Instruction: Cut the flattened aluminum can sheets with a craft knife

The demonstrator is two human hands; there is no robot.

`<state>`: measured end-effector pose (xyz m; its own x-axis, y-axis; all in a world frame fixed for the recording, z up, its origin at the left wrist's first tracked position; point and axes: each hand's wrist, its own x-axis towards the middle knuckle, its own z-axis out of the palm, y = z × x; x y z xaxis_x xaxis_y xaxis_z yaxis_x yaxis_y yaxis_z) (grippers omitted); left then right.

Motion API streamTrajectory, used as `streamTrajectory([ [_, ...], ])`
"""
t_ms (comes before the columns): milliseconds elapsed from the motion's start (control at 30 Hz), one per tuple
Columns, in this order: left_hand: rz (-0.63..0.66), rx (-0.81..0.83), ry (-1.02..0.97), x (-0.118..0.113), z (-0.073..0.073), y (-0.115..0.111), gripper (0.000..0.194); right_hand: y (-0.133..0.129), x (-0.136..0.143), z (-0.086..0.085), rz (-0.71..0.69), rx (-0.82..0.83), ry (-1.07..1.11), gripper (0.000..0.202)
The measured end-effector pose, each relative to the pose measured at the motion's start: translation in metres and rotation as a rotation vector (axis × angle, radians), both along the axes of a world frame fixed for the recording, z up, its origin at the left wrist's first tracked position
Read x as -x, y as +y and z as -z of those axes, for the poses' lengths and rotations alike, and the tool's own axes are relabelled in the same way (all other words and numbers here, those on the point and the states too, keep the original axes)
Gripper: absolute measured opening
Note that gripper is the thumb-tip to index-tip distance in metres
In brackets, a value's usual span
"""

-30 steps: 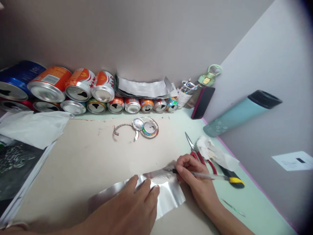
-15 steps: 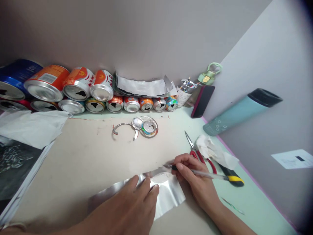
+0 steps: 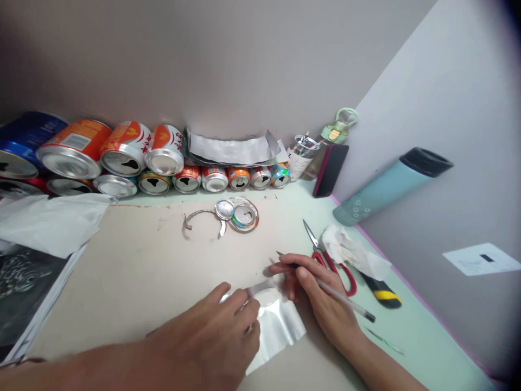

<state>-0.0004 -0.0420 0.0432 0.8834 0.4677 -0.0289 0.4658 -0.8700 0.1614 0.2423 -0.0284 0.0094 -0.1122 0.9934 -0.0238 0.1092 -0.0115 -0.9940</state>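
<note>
A piece of shiny silver metal sheet point(image 3: 279, 326) lies on the work surface in front of me. My left hand point(image 3: 215, 331) rests over its left part with the fingers somewhat bent and apart, hiding much of that side. At the sheet's upper right edge, my right hand point(image 3: 321, 296) grips a pen point(image 3: 345, 301) with a clear barrel and a dark end. The pen's tip points up and left, raised clear of the sheet. The right index finger stretches along near the tip.
Drink cans point(image 3: 163, 149) line the wall, with curved metal sheets point(image 3: 228, 151) on top. Cut can tops point(image 3: 243, 217) lie mid-table. On the right are red-handled scissors point(image 3: 349, 279), crumpled tissue point(image 3: 345, 247), a black-and-yellow tool point(image 3: 385, 297), a phone point(image 3: 330, 171) and a blue tumbler point(image 3: 386, 187).
The pen has swung in my right hand: its tip has come off the sheet and its rear end has dropped. My left hand's fingers have shifted slightly left and bunched up.
</note>
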Motion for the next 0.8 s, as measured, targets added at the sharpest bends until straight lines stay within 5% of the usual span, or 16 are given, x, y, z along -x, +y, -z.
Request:
streamTrajectory([
  [67,0.03,0.072,0.095,-0.004,-0.004,0.008,0.043,0.001,-0.001,-0.003,-0.002,-0.009,-0.099,0.03],
  [200,-0.111,0.26,0.226,-0.011,-0.01,0.023,0.112,0.002,-0.005,-0.005,-0.101,-0.076,-0.341,0.023],
  [300,-0.186,0.341,0.247,-0.014,-0.012,0.032,0.132,0.003,-0.005,-0.006,-0.124,-0.142,-0.376,0.018],
  [400,-0.272,0.414,0.189,-0.012,-0.019,0.037,0.11,0.005,-0.005,-0.009,-0.081,-0.064,-0.345,0.018],
  [500,-0.32,0.452,0.133,-0.007,-0.025,0.037,0.069,0.005,-0.005,-0.014,-0.078,0.023,-0.297,0.022],
  [800,-0.057,-0.11,0.029,0.0,0.013,0.015,0.028,0.001,-0.006,-0.011,-0.208,-0.024,-0.445,0.018],
])
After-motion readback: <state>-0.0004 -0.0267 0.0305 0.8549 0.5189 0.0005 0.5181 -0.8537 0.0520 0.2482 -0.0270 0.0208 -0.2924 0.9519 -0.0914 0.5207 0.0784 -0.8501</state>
